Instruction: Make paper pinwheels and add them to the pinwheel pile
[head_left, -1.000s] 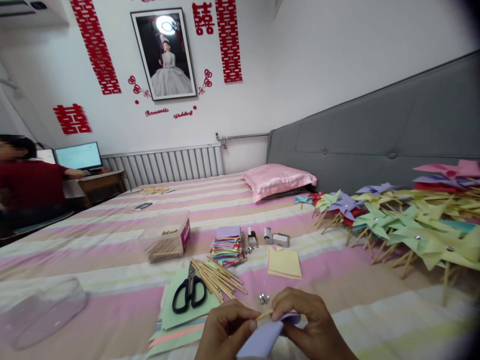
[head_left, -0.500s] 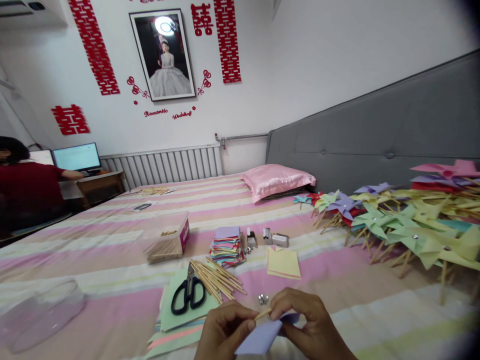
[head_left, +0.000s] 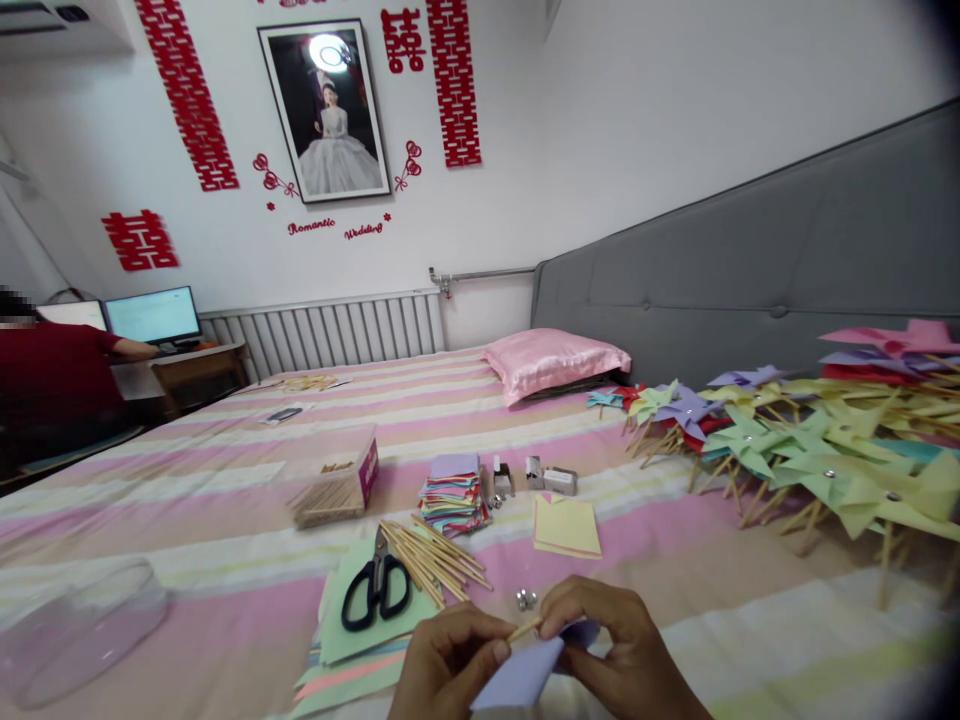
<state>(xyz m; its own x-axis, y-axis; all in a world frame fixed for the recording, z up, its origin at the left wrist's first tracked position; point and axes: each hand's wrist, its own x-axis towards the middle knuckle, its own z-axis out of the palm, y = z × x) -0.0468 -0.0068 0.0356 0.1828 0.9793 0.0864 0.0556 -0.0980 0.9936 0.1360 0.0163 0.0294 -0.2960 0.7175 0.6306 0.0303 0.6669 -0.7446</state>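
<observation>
At the bottom edge my left hand (head_left: 448, 665) and my right hand (head_left: 615, 650) meet over a folded lilac paper (head_left: 517, 675). Both are closed in a pinch; between them runs a thin wooden stick (head_left: 523, 630), held by the left fingers at one end and by the right fingers at the other, along the paper's top. Just beyond them on the striped bedsheet lie small metal pins (head_left: 526, 599).
Black scissors (head_left: 377, 589) lie on green paper sheets, beside loose sticks (head_left: 435, 555), a stack of coloured paper (head_left: 453, 495), a stick box (head_left: 337, 488) and yellow sheets (head_left: 567, 525). Several finished pinwheels (head_left: 810, 440) pile up at right. A person in red (head_left: 45, 380) sits at a desk far left.
My hands hold almost still; the paper and stick have barely shifted. The person at far left has moved slightly further left.
</observation>
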